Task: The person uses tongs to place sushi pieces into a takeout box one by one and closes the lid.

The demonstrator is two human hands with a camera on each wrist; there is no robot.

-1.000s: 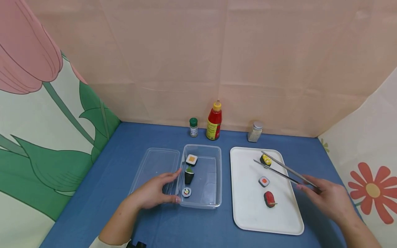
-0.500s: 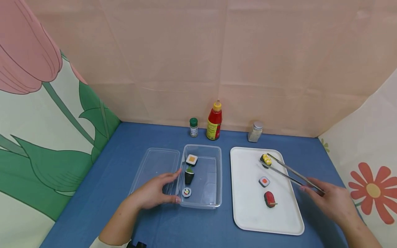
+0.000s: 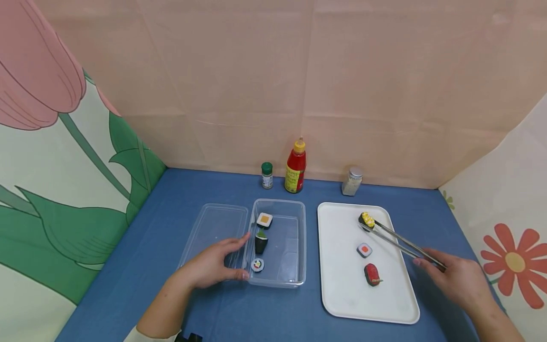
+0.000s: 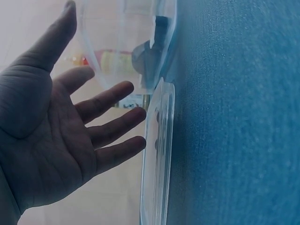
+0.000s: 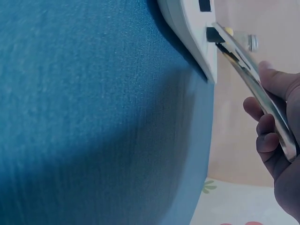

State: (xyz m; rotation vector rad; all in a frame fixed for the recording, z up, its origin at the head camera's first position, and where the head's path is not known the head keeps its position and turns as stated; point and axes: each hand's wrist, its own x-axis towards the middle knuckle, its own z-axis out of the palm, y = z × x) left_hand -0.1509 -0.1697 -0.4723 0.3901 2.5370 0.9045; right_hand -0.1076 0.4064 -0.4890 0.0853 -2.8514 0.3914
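My right hand (image 3: 455, 275) holds metal tongs (image 3: 408, 246), fingers and thumb curled round them. The tongs' tips sit on either side of a yellow-topped sushi piece (image 3: 366, 219) at the top of the white tray (image 3: 342, 289). Lower on that tray lie a small roll with an orange centre (image 3: 364, 250) and a red-topped sushi piece (image 3: 372, 274). My left hand (image 4: 61, 126) has its fingers spread, thumb and fingertips at the left wall of the clear plastic container (image 3: 295, 247). Inside stand a square roll (image 3: 264, 220), a dark cone-shaped hand roll (image 3: 260, 243) and a round roll (image 3: 257, 265).
A clear lid (image 3: 213, 225) lies left of the container, partly behind my left hand. Along the back stand a green-capped jar (image 3: 267, 175), a red sauce bottle (image 3: 296, 166) and a shaker with a silver cap (image 3: 352, 181). Cloth walls border the blue table (image 3: 239, 313).
The tongs have moved slightly right and down, and their tips have come closer together around the yellow-topped sushi. The left hand has stayed still at the container.
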